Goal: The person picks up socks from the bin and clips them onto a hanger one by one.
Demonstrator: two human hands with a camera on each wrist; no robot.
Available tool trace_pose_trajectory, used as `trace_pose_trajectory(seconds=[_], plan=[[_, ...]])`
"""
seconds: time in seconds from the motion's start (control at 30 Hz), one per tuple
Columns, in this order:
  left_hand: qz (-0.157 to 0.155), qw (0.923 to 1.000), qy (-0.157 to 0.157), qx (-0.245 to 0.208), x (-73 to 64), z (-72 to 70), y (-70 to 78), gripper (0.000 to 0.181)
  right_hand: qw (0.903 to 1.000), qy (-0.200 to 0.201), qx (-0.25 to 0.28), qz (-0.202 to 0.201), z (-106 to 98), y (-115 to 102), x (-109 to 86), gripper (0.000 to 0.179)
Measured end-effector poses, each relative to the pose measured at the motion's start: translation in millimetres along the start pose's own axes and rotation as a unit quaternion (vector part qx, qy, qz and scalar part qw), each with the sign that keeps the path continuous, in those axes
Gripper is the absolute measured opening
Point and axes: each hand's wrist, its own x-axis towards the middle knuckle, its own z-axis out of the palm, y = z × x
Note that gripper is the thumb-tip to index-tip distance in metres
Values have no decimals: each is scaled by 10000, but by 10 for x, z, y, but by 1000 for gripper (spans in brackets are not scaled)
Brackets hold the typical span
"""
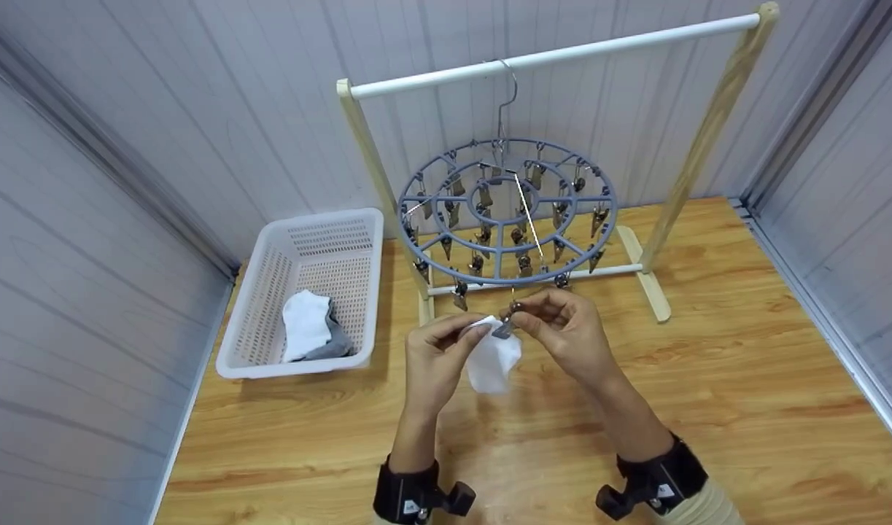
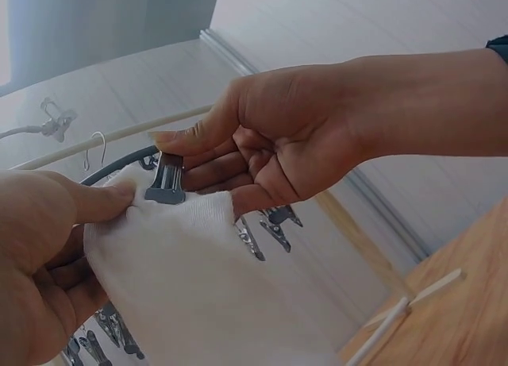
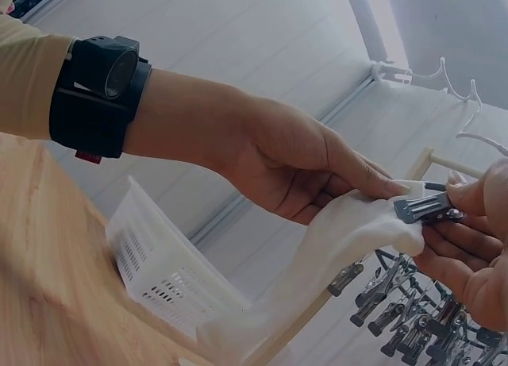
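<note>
A white sock (image 1: 491, 362) hangs from my left hand (image 1: 438, 357), whose thumb and fingers pinch its ribbed cuff. My right hand (image 1: 566, 332) pinches the handles of a metal clip (image 2: 168, 179) between thumb and fingers. In the left wrist view the clip's jaws overlap the cuff, close beside the left thumb. The clip hangs at the near edge of a round blue-grey drying hanger (image 1: 498, 266), just below its rim. From the right wrist view, the sock (image 3: 309, 259) drapes down below both hands.
The hanger, ringed with several metal clips, hooks onto the white bar (image 1: 562, 55) of a wooden-legged rack (image 1: 701, 138). To the left, a white perforated basket (image 1: 230, 350) holds a white sock (image 1: 305, 321) and a grey one (image 1: 332, 343). Panelled walls (image 1: 198, 109) enclose the wood-patterned surface (image 1: 745, 379).
</note>
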Motion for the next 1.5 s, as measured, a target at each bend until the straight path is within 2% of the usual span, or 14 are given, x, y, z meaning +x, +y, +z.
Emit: trace_pose_trajectory(seconds=[0.4, 0.6, 0.93, 1.13, 1.37, 1.5], plan=[[9, 10000, -22, 17, 3, -16, 10, 11, 9993, 99, -353, 20, 36, -5, 10, 21], [-62, 9999, 34, 108, 2, -38, 0, 11, 9985, -16, -543, -60, -5, -7, 25, 30], [-451, 9983, 89, 355, 6, -117, 0, 11, 9939, 34, -1077, -236, -208, -118, 22, 22], [-697, 9968, 155, 369, 29, -162, 27, 11, 9909, 295, -1195, -536, -320, -163, 29, 16], [-682, 9966, 256, 381, 52, -253, 41, 12, 9868, 704, -1166, -879, -425, -203, 74, 8], [-707, 9965, 343, 289, 59, -310, 48, 12, 9837, 828, -1340, -864, -462, -209, 86, 7]])
